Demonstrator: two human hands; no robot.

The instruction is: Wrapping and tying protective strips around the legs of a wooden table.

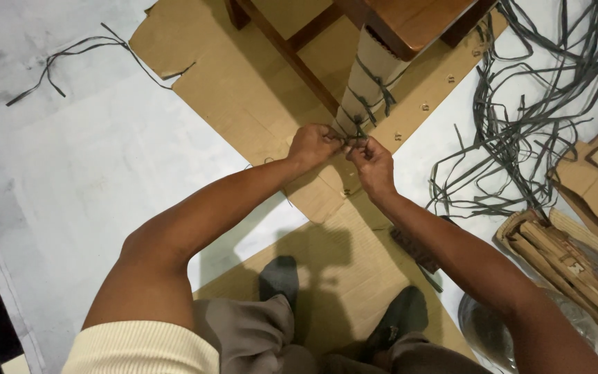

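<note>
Two hands meet at the foot of a furniture leg wrapped in pale cardboard (367,76). The left hand (313,147) and the right hand (373,165) each have their grip pressed together, pinching the ends of a dark strap (353,140) between fingertips; the knuckles of both hands nearly touch where the strap ends cross. The strap circles the wrapped leg just above the hands, and further turns of the same dark strap band the wrapping higher up. The leg belongs to a brown wooden chair (410,21), which stands on flattened cardboard sheets (243,83) spread over a pale floor (70,173). Both forearms reach forward from the bottom of the view; below them, two dark-socked feet (278,277) rest on the cardboard. To the right, well apart from the hands, lies a loose tangle of dark straps (527,118), and beside it a bundle of rolled cardboard pieces (562,256). A single stray strap (70,55) lies on the floor at upper left.
</note>
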